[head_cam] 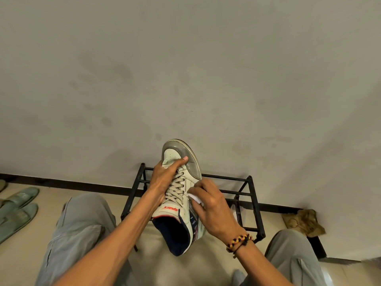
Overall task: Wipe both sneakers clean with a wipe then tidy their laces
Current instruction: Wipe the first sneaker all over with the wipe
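Observation:
A white high-top sneaker [186, 162] with a grey toe cap, beige laces and a navy lining is held up in the air, toe pointing away from me. My left hand [165, 178] grips it from the left side, thumb lying across the toe box. My right hand [210, 203] presses a small white wipe [194, 198] against the sneaker's right side, just below the laces. The second sneaker is out of view.
A black metal shoe rack [245, 195] stands against the wall behind the sneaker. Green slippers [18, 205] lie on the floor at the left. A crumpled brown rag [305, 222] sits by the baseboard at the right. My knees in grey trousers [82, 223] frame the lower view.

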